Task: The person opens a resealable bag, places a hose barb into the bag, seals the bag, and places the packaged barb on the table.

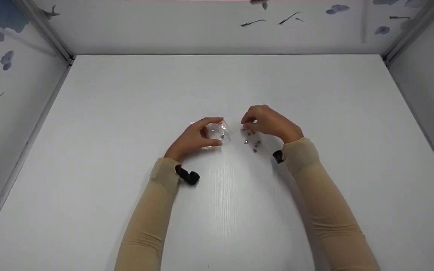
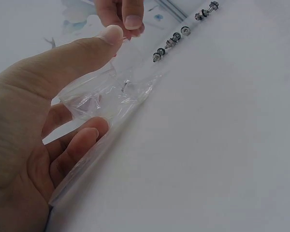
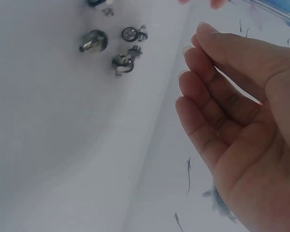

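Note:
My left hand (image 1: 194, 138) holds a clear plastic bag (image 2: 101, 99), thumb on one side of its mouth and fingers on the other, keeping it spread. One small metal screw (image 2: 125, 86) shows inside the bag. To the right of the bag, my right hand (image 1: 269, 121) hovers at the far end of several loose metal screws (image 1: 258, 143) with dark washers. Its thumb and index tips (image 3: 206, 30) come together, and the other fingers bend loosely beside them. Whether anything small sits between those tips cannot be made out.
A white tabletop (image 1: 217, 210) spreads around both hands. Pale panels with fish and flower prints (image 1: 337, 9) stand behind it and at the sides. Black wrist cameras (image 1: 190, 177) hang at the sleeve cuffs, close above the table.

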`<state>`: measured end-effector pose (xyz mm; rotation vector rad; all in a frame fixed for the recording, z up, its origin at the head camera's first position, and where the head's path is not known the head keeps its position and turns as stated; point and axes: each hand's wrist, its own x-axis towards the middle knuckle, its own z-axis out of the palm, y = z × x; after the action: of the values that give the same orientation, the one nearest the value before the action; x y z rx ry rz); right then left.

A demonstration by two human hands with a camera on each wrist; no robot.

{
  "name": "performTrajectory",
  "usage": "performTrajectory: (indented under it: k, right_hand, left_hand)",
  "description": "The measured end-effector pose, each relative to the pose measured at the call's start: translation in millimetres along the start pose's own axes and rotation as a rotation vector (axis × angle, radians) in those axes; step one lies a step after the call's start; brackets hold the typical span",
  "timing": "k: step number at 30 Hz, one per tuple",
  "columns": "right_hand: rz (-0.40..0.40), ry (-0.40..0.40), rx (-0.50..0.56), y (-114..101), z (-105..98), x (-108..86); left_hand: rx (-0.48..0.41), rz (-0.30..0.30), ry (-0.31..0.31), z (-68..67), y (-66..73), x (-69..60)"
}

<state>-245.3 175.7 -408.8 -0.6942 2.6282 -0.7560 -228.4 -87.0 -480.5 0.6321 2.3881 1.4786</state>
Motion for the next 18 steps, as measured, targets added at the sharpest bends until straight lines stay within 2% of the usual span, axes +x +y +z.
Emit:
performTrajectory:
  k: [13,15,17,18]
  right_hand:
    - [0.047,-0.005,-0.052,16.3,4.3,2.4]
    - [0.056,-0.008,-0.05,17.5,5.6,3.8]
    - [0.065,-0.01,-0.051,18.3,7.0,5.2]
    - [0.069,-0.012,-0.052,18.5,7.5,5.8]
  left_hand:
    - [-0.025,-0.017,0.01,1.1,-3.0,2.6]
    - [-0.028,-0.025,0.005,1.3,-2.0,2.8]
    - [-0.03,-0.031,-0.004,-0.1,8.1,-0.7]
    - [-0.027,-0.03,-0.005,-0.1,8.7,-0.9]
